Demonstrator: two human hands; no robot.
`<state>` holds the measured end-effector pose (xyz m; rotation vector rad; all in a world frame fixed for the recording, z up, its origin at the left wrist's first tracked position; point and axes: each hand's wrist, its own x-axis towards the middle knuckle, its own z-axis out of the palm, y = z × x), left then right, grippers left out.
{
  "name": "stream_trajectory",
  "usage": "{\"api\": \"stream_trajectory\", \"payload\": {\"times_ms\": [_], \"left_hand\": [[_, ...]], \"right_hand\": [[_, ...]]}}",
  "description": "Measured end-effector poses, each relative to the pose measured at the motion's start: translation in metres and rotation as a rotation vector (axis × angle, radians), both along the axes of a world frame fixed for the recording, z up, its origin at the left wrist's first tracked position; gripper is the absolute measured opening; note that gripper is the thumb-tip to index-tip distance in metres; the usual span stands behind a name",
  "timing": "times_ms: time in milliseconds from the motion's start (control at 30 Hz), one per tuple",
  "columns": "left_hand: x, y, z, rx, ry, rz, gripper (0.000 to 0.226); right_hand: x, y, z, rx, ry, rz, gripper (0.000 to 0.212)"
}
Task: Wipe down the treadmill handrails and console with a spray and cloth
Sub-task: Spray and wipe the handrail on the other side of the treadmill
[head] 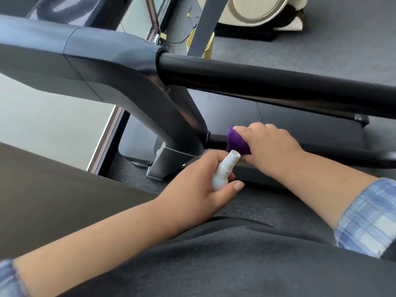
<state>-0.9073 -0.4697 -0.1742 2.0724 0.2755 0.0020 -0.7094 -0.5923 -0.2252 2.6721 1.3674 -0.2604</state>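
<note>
Head view: right hand (270, 144) grips bunched purple cloth (236, 142) around lower black handrail bar (216, 140), just beside grey upright (171, 108); bar's long axis runs rightward. Left hand (199, 185) holds small white spray bottle (222, 171), nozzle twd cloth, w/ upper handrail (278, 82) above

Fuzzy purple cloth (236, 141), smooth white plastic bottle (222, 171), glossy black handrail (267, 80).

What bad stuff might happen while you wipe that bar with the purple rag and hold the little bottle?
The left hand grips the white spray bottle with its nozzle toward the right hand; a squeeze might wet skin instead of the purple cloth. The cloth is bunched on the lower handrail near its joint, so that spot may get missed.
</note>
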Motion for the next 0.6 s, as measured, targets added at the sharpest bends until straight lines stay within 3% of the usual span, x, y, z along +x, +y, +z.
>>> {"api": "stream_trajectory", "payload": {"times_ms": [100,267,500,600], "left_hand": [[-0.002,0.003,-0.001,0.017,0.0,-0.013,0.028],[-0.006,0.006,-0.003,0.032,-0.005,0.048,0.033],[0.001,-0.006,0.0,0.059,0.034,0.025,0.043],[0.011,-0.017,0.001,0.051,0.025,0.028,0.042]], "right_hand": [[0.002,-0.017,0.003,0.018,0.005,-0.053,0.067],[-0.019,0.023,-0.003,0.051,-0.052,-0.045,0.076],[-0.042,0.079,-0.019,0.012,0.008,-0.089,0.042],[-0.033,0.066,-0.013,0.055,0.045,-0.021,0.048]]}}
